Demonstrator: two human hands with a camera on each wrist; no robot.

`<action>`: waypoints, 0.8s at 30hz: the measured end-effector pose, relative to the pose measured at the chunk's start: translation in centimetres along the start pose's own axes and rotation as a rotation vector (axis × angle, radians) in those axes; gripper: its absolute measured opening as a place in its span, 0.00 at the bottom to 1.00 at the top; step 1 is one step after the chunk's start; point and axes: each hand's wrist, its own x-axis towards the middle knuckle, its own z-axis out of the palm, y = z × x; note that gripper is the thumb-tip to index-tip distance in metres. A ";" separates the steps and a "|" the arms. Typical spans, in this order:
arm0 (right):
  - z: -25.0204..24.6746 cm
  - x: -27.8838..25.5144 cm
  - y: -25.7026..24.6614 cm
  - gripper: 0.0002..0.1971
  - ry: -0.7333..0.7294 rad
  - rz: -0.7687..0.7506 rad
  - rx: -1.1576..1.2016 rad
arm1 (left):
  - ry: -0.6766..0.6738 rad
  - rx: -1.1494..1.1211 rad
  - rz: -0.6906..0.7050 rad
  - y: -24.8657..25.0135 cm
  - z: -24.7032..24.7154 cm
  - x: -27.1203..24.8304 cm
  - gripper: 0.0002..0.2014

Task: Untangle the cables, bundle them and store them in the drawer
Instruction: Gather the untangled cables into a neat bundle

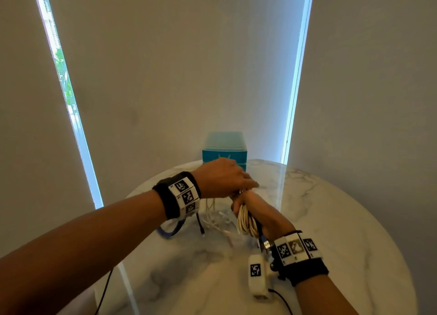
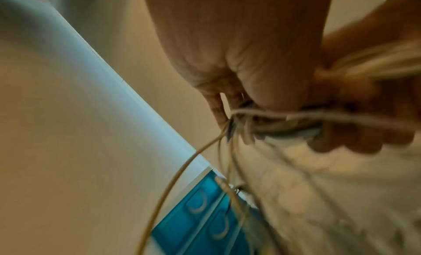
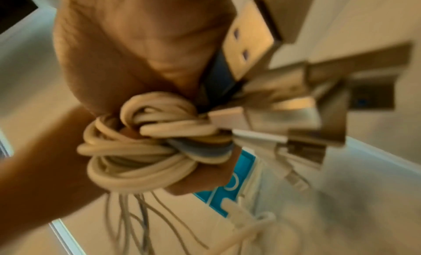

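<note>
Cables (image 1: pixel 246 220): light, limp white coil, lower centre, clenched in the right hand (image 1: pixel 260 216), left hand (image 1: pixel 221 177) pinching loose strands above the bench (image 1: pixel 331 220); best held mid-coil; blue drawer unit (image 1: pixel 224 152) behind.

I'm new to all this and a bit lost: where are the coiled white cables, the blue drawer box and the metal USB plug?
coiled white cables (image 1: pixel 246 220), head view, middle of the coil.
blue drawer box (image 1: pixel 224 155), head view, front face.
USB plug (image 1: pixel 267 244), head view, metal tip.
</note>
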 end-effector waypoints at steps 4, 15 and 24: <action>-1.4 -0.9 1.6 0.08 0.071 -0.051 0.199 | -0.053 0.074 -0.264 -0.9 0.0 -1.6 0.13; 0.0 -0.4 1.0 0.10 0.134 -0.234 -0.150 | 0.147 -0.105 -0.486 1.1 2.5 0.2 0.24; -0.3 0.0 1.1 0.06 0.158 -0.402 0.039 | 0.469 -1.065 -0.549 0.7 2.0 0.3 0.09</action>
